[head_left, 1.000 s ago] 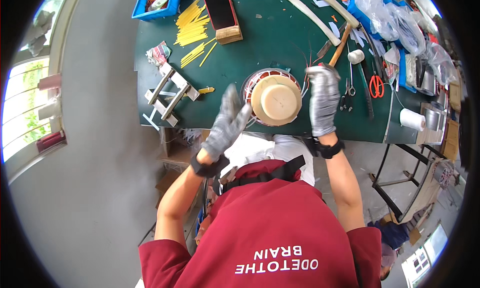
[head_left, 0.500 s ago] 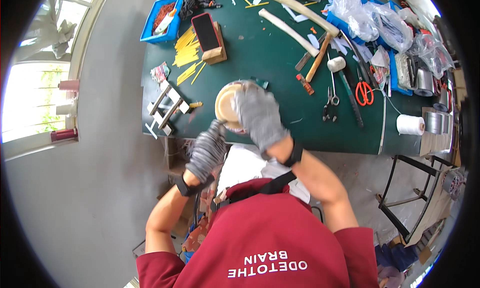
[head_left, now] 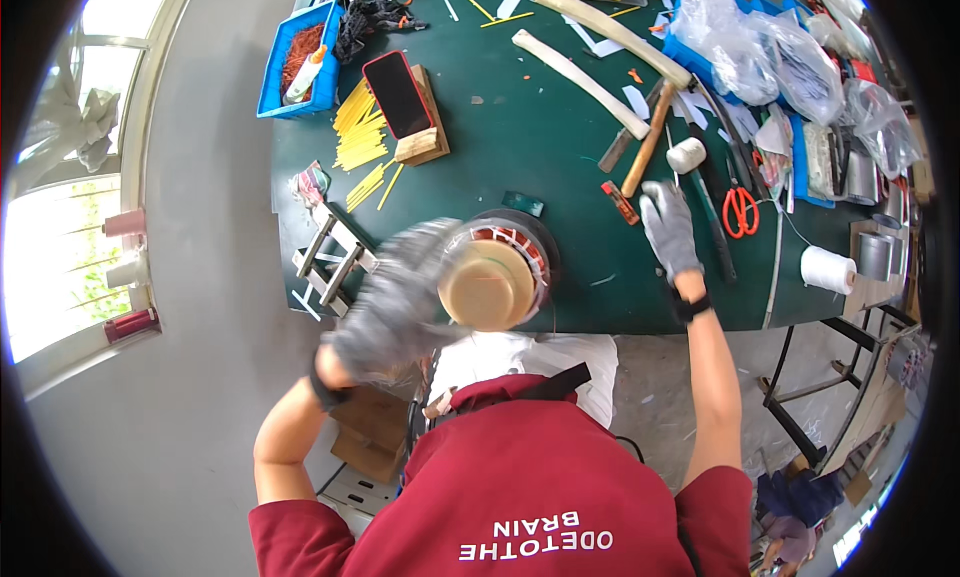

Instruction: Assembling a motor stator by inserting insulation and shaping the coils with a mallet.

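Note:
A round beige bowl-like form (head_left: 487,285) stands near the front edge of the table, with a red band crossed by white strips and a dark round rim behind it. My left hand (head_left: 395,287), in a grey work glove, is at its left side. That hand is smeared by motion, so its fingers cannot be read, nor whether they touch the form. Farther right, my gloved right hand (head_left: 670,227) is lowered onto the small tools, fingers bent together. It hides the pliers and most of a slim metal tool; what it grips is hidden.
Right of my right hand are a white-headed mallet (head_left: 686,157) and orange-handled scissors (head_left: 740,213). A hammer (head_left: 650,142) lies beyond. At left are a metal frame (head_left: 335,255), yellow strips (head_left: 358,132) and a phone (head_left: 397,95) on a wooden stand. A white thread spool (head_left: 828,270) stands far right.
My right hand has left the round form and moved right to the tools. My left hand has moved up and left along the form, whose red and white band now shows.

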